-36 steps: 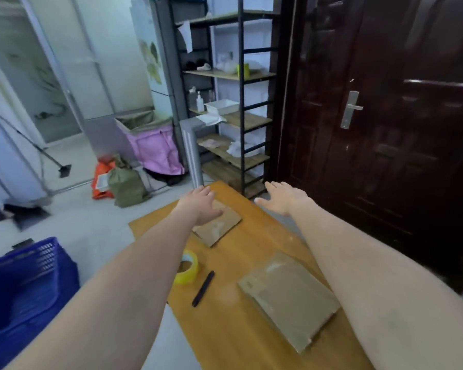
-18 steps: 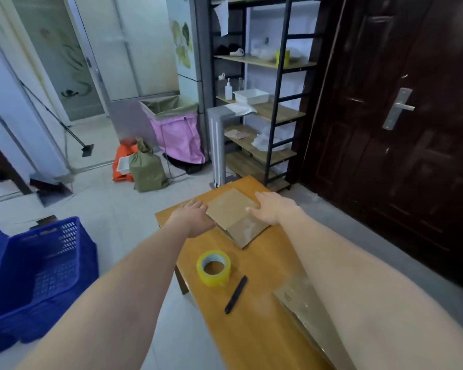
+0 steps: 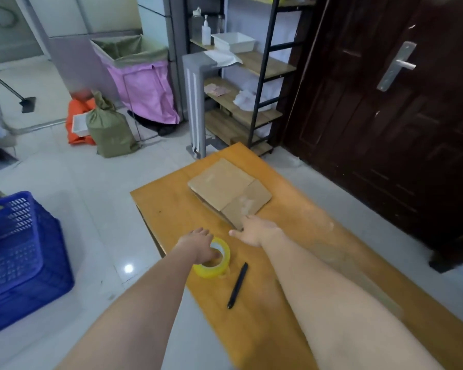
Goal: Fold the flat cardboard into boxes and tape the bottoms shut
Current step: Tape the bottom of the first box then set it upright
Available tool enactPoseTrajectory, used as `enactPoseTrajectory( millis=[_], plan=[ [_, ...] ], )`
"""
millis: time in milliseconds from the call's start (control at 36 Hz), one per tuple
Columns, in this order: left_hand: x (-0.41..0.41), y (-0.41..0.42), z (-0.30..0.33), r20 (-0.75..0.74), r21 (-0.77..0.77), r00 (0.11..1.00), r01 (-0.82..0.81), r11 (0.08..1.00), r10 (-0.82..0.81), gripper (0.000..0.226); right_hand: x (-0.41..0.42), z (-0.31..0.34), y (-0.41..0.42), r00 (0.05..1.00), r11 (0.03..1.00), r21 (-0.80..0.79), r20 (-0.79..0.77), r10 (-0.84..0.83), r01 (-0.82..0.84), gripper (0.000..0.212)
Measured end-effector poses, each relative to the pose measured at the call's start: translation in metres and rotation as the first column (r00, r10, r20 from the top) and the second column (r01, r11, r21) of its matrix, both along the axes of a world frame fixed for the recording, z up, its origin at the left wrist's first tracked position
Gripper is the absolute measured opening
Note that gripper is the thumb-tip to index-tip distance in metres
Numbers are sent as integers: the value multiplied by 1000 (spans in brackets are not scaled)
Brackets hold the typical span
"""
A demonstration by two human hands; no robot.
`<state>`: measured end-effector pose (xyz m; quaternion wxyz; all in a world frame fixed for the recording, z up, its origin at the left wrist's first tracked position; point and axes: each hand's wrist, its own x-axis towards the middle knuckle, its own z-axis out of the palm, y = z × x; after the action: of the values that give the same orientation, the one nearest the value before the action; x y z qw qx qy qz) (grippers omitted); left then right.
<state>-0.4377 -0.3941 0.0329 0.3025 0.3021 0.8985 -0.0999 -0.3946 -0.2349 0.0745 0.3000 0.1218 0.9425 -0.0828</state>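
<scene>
Both hands have drawn back from the flat brown cardboard (image 3: 229, 192) at frame centre: left hand (image 3: 198, 245) grips the yellow tape roll (image 3: 216, 259), right hand (image 3: 257, 229) lies spread, fingertips touching its near corner on the orange wooden desk (image 3: 292, 209).

Soft, even daylight was seen; a glare spot lay on the floor tiles (image 3: 129, 268); edges were curved and slightly blurred.

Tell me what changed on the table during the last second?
The left hand came back from the flat cardboard onto the yellow tape roll; the right hand drew back to the cardboard's near corner. Cardboard, tape and black pen stayed put.
</scene>
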Motion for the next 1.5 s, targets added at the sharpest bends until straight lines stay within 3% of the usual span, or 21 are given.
enactPoseTrajectory(
  millis=[167,250,333,417,556,639,778,833,917,1083,1194,1306,1500],
  plan=[
    [14,4,-35,63,27,996,64,998,-65,69,6,-30,-8,997,999,-21,76,29,-28,77],
    [20,5,-49,54,-79,989,143,987,-139,58,12,-38,-9,995,999,-41,103,20,-16,76],
    [26,5,-53,24,-155,986,166,974,-164,33,17,-40,-8,993,998,-56,114,12,-6,75],
    [29,6,-52,-11,-149,987,156,976,-160,38,22,-38,-3,994,998,-68,105,-9,16,74],
    [23,11,-44,-15,87,1000,-6,996,7,31,27,-30,6,997,995,-81,63,-49,54,70],
    [15,17,-35,83,226,984,-171,959,156,32,29,-23,13,997,993,-89,17,-81,82,67],
    [11,34,-12,302,445,906,-408,797,295,9,33,-8,30,980,973,-145,-60,-192,182,56],
    [11,43,-6,376,521,870,-483,704,318,34,36,-4,39,963,956,-168,-82,-258,242,55],
    [14,59,7,447,580,839,-536,613,310,41,41,-3,55,930,924,-223,-131,-344,311,61],
    [25,95,28,576,599,776,-614,514,257,12,64,6,85,795,794,-420,-231,-562,439,73],
    [40,121,42,652,582,742,-621,525,155,21,84,12,102,685,701,-517,-267,-678,492,73],
    [58,141,56,663,588,747,-561,583,50,22,107,19,116,633,703,-475,-331,-700,529,63],
    [88,173,72,640,624,763,-448,640,-90,6,157,27,148,496,665,-440,-447,-745,603,22]
  ],
)
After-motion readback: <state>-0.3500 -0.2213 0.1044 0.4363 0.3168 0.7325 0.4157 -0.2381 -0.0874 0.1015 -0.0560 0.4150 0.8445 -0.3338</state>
